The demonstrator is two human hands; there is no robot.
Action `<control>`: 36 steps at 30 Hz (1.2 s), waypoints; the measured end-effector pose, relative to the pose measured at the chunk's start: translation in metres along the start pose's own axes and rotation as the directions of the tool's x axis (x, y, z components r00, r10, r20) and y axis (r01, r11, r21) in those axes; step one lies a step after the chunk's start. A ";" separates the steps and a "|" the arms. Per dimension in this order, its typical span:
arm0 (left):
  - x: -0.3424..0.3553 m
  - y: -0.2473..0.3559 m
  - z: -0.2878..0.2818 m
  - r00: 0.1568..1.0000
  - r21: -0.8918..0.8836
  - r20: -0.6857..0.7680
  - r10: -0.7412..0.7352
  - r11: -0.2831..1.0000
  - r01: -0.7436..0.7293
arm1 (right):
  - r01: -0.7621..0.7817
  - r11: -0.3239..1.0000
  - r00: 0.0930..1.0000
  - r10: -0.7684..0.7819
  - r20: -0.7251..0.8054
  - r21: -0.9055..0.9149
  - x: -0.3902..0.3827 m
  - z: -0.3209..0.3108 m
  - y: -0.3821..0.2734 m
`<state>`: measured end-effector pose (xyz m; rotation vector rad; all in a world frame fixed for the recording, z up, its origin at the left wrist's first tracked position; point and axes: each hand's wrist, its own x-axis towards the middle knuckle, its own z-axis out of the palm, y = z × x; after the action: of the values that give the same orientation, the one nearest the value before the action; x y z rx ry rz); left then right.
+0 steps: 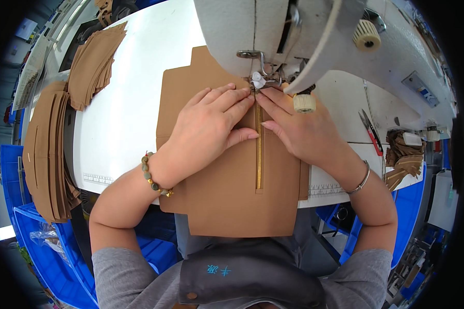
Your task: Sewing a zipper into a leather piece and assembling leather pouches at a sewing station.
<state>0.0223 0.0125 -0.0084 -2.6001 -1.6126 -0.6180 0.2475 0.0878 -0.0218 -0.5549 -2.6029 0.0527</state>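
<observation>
Zipper, brass-toothed, is running down brown panel, partly under sewing machine; left hand and right hand are lying palm-down, fingers extended, flanking zipper's upper end.

Tabletop: white, ruler marks along near edge | centre: brown panel with zipper, overhangs near edge | far left: brown stack | right: sewing machine, red-handled snips, brown scraps
</observation>
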 end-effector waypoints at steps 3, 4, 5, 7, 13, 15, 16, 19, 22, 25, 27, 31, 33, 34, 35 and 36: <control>0.001 0.000 0.000 0.999 0.011 -0.028 0.018 1.000 -0.018 | -0.012 1.000 1.000 0.011 0.019 0.020 0.000 -0.001 0.000; 0.001 0.000 0.000 1.000 0.014 -0.025 0.012 1.000 -0.012 | -0.009 0.999 1.000 0.008 0.018 0.038 0.000 -0.002 0.000; 0.001 0.000 0.000 1.000 0.017 -0.023 0.005 1.000 -0.005 | -0.005 0.999 1.000 0.004 0.013 0.036 0.000 -0.002 0.001; 0.002 -0.001 0.001 1.000 0.022 -0.023 0.003 1.000 -0.003 | -0.013 0.999 1.000 0.013 0.006 0.036 0.000 -0.001 0.001; 0.003 -0.003 0.001 0.999 0.015 -0.038 -0.001 1.000 0.002 | -0.030 0.998 0.999 0.029 0.021 0.052 0.000 0.001 0.003; 0.004 -0.004 0.001 1.000 0.011 -0.028 -0.010 1.000 0.010 | -0.012 1.000 1.000 0.012 -0.002 0.029 0.001 0.001 0.004; 0.004 -0.004 0.001 0.999 0.021 -0.037 0.002 1.000 -0.002 | -0.015 1.000 1.000 0.015 -0.007 0.003 0.002 0.001 0.004; 0.003 -0.005 0.001 0.999 0.025 -0.039 0.013 1.000 -0.012 | -0.018 0.999 0.992 0.011 -0.128 -0.052 0.001 -0.002 0.003; 0.001 -0.006 0.003 1.000 0.013 -0.025 -0.003 1.000 0.003 | -0.039 0.976 0.982 -0.003 -0.189 -0.215 -0.001 -0.005 0.001; 0.001 -0.007 0.005 1.000 0.018 -0.020 -0.001 1.000 0.001 | -0.084 0.975 0.995 0.073 -0.060 -0.205 0.003 -0.004 0.000; -0.002 -0.003 0.003 1.000 0.035 -0.028 0.013 0.999 -0.012 | -0.081 0.974 0.996 0.074 -0.043 -0.210 0.005 -0.006 -0.002; -0.030 0.028 -0.016 0.996 0.120 0.064 -0.055 0.992 0.047 | -0.052 0.981 0.999 0.050 -0.014 -0.187 -0.002 -0.022 -0.011; -0.059 0.056 -0.029 0.988 -0.032 0.152 -0.028 0.999 0.034 | -0.070 0.991 0.998 0.069 -0.012 -0.110 -0.016 -0.041 -0.018; -0.073 0.074 -0.033 0.974 -0.059 0.224 -0.018 0.998 0.032 | -0.090 0.995 0.996 0.090 -0.010 -0.033 -0.024 -0.050 -0.022; -0.084 0.088 -0.035 0.964 -0.092 0.265 0.000 0.995 0.025 | -0.092 0.995 0.996 0.092 -0.006 -0.031 -0.032 -0.057 -0.027; -0.089 0.095 -0.029 0.964 -0.098 0.267 -0.002 0.995 0.030 | -0.158 0.984 0.987 0.159 -0.003 0.082 -0.041 -0.062 -0.031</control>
<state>0.0606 -0.1138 0.0057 -2.8521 -1.7146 -0.3701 0.2975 0.0394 0.0193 -0.7299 -2.5294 0.2070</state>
